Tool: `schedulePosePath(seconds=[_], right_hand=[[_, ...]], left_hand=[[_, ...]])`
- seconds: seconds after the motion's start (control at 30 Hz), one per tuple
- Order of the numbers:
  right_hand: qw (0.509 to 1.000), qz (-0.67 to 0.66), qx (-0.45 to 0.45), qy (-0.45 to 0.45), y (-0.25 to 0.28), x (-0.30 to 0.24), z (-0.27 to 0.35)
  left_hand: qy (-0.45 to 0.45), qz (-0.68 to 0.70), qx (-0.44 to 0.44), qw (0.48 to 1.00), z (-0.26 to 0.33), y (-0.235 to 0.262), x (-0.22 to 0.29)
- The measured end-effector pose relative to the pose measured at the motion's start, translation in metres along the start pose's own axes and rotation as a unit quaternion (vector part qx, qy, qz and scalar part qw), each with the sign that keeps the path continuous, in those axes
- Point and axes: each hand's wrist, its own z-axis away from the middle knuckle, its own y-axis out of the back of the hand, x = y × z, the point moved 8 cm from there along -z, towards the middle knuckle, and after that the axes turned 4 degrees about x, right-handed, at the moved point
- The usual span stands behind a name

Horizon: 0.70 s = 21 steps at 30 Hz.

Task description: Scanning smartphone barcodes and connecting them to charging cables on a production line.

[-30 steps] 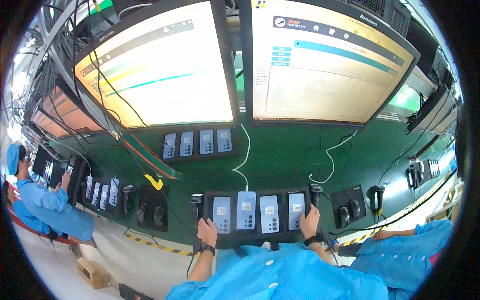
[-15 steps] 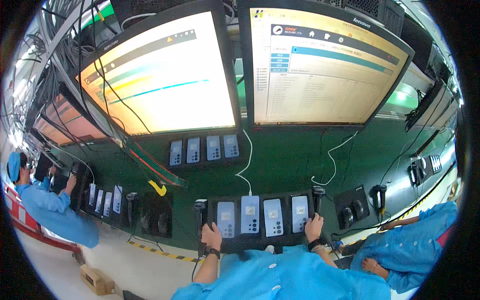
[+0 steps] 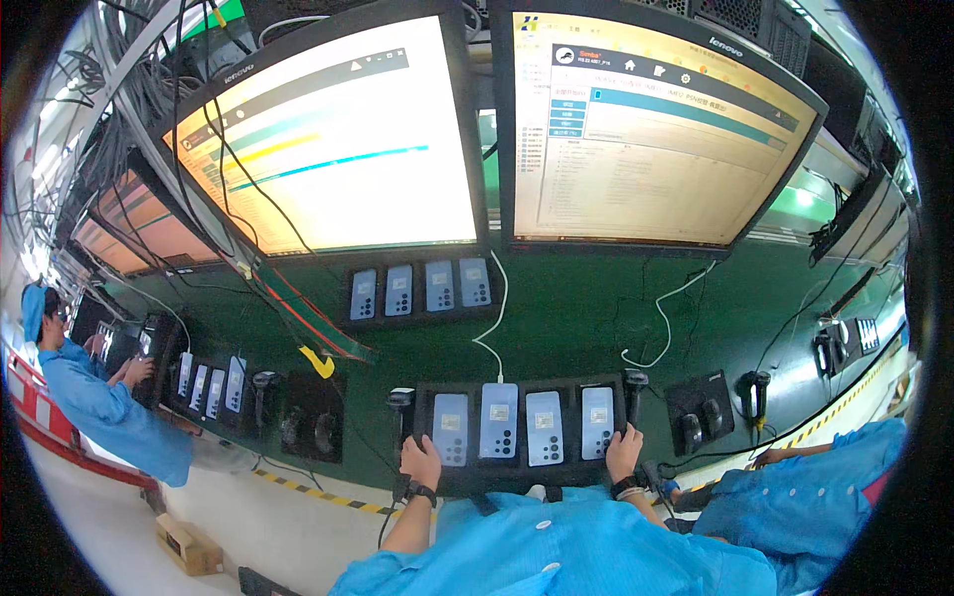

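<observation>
Resting unchanged, hands [image 3: 421, 462] (both) on tray [image 3: 517, 473]

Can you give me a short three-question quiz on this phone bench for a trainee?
1. True or false: four phones sit in the black tray between the hands.
2. Where does the left hand rest? A) on a monitor B) at the tray's left edge C) on the floor
3. Which phone has the white cable leading down to it?

Key: 1 true. 2 B; the right hand rests at the opposite edge. 3 The second phone from the left.
</observation>
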Motion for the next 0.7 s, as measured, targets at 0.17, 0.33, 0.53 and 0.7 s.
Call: schedulePosePath(seconds=[0.17, 0.33, 0.53, 0.7], right_hand=[[1.000, -0.004, 0.007, 0.002, 0.000, -0.001, 0.002], [1.000, 0.009, 0.009, 0.008, -0.001, 0.001, 0.002], [1.000, 0.011, 0.010, 0.009, 0.002, -0.004, 0.003], [1.000, 0.009, 0.017, 0.008, 0.003, -0.005, 0.002]], left_hand=[[-0.001, 0.006, -0.006, 1.000, 0.000, -0.004, -0.003], [0.000, 0.014, 0.003, 1.000, 0.000, 0.000, -0.001], [0.019, 0.002, -0.041, 0.999, 0.000, 0.003, 0.004], [0.026, -0.004, -0.025, 0.999, 0.000, 0.009, 0.007]])
